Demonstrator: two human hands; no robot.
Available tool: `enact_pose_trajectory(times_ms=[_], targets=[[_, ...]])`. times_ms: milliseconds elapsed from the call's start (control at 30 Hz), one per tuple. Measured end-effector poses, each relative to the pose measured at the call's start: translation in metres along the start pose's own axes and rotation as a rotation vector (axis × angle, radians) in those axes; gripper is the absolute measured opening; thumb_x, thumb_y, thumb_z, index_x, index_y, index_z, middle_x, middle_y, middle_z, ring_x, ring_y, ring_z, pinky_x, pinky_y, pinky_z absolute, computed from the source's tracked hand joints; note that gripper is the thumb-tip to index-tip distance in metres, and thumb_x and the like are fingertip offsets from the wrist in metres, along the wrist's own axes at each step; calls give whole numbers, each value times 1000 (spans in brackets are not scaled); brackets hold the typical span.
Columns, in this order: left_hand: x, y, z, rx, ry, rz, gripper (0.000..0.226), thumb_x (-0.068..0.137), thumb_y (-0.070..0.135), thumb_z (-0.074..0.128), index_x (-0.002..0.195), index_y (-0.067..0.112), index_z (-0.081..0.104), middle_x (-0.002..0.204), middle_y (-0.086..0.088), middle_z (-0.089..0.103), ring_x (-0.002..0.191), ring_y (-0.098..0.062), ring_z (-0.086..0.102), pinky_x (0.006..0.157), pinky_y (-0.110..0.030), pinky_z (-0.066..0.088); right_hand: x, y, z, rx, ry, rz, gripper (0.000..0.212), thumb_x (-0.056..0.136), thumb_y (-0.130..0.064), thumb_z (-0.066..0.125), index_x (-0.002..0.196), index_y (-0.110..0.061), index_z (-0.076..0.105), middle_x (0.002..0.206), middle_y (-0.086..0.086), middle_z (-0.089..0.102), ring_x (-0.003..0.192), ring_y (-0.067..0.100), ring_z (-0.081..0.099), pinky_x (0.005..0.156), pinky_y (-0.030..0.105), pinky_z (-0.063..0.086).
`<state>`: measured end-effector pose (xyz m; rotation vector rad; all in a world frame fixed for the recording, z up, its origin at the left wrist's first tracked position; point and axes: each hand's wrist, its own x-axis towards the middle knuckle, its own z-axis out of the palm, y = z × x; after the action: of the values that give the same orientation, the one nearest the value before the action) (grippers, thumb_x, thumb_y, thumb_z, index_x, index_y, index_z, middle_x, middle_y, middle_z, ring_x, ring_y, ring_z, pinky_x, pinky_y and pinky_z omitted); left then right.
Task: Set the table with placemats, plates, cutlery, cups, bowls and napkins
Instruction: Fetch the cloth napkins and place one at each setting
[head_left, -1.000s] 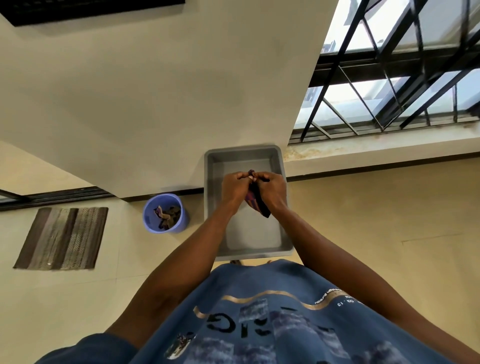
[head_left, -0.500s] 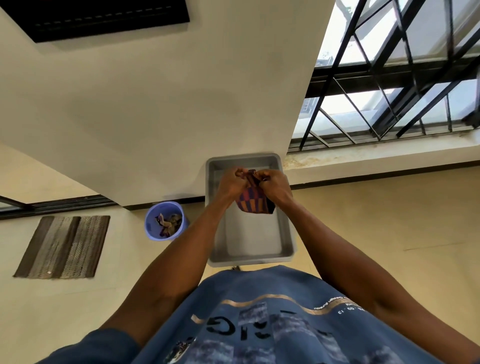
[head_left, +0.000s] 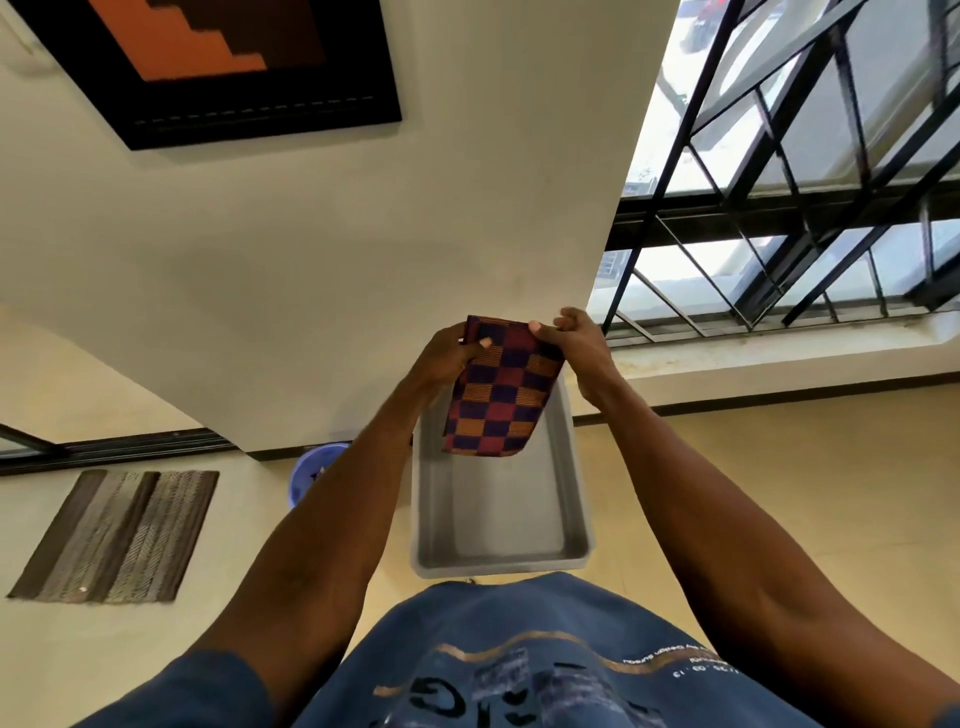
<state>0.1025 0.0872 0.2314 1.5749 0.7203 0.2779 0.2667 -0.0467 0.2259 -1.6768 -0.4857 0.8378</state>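
Note:
I hold a checked napkin (head_left: 498, 395) in red, orange and dark blue by its top edge, and it hangs flat in front of me. My left hand (head_left: 444, 358) pinches its upper left corner. My right hand (head_left: 576, 348) pinches its upper right corner. The cloth hangs over the far half of a grey plastic tub (head_left: 571, 499) that stands on the floor below my arms; the visible part of the tub holds nothing.
A blue bucket (head_left: 306, 473) with dark items stands on the floor left of the tub, partly behind my left forearm. A striped brown mat (head_left: 119, 535) lies further left. A white wall is ahead, with a barred window (head_left: 779, 208) to the right.
The napkin was bunched between my hands over the tub; it is now raised and spread flat, with my hands further apart. My view has tilted up.

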Motion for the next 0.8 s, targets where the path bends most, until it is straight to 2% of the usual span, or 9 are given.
enact_pose_trajectory(times_ms=[100,200,267,367,467,567,700,800], targets=[[0,1,-6,-173,27,-32,23,96,22,61,117,16,65,107,-7,73,97,-25,71,80,-38,59,-4,1,2,146,-273,36,60,78,-38,76,125,-4,58,113,12,69,104,27,66,92,38,52],[0,2,-14,-428,107,-53,21,96,18,61,116,14,65,105,-9,73,94,-24,71,74,-36,59,-6,-1,10,234,-368,74,48,82,-18,74,126,-4,59,119,15,68,110,30,65,94,42,53],[2,3,-19,-539,168,-54,19,96,17,59,114,14,65,104,-9,73,93,-24,70,75,-37,58,-7,-3,14,171,-362,93,35,85,-10,70,119,-7,61,114,13,70,107,31,66,90,42,55],[6,6,-27,-555,218,-39,22,97,23,60,117,15,64,106,-9,73,99,-27,69,81,-40,57,-9,-7,22,124,-303,116,22,92,-12,64,114,-11,62,109,10,71,103,31,68,87,44,56],[3,4,-31,-487,136,-61,36,92,25,66,126,15,59,117,-10,71,107,-27,68,88,-44,57,-9,-10,32,176,-227,111,25,93,-14,62,118,-12,60,113,11,71,103,31,68,89,48,55],[-3,-9,-27,-412,41,-147,48,86,14,70,131,11,55,119,-10,70,111,-31,66,93,-48,54,-11,-7,36,251,-172,151,24,93,-13,63,117,-14,60,113,11,71,103,31,68,89,50,55],[-8,-22,-22,-442,-7,-182,42,85,4,68,125,11,59,115,-10,71,106,-30,67,88,-43,56,-13,0,30,227,-179,223,27,92,-9,62,119,-11,58,114,13,69,104,32,67,88,48,55],[-8,-25,-21,-454,9,-185,40,86,1,67,123,13,59,111,-8,72,102,-28,69,83,-40,57,-16,2,27,226,-208,251,28,89,-3,63,115,-11,57,112,12,68,103,31,66,81,42,57]])
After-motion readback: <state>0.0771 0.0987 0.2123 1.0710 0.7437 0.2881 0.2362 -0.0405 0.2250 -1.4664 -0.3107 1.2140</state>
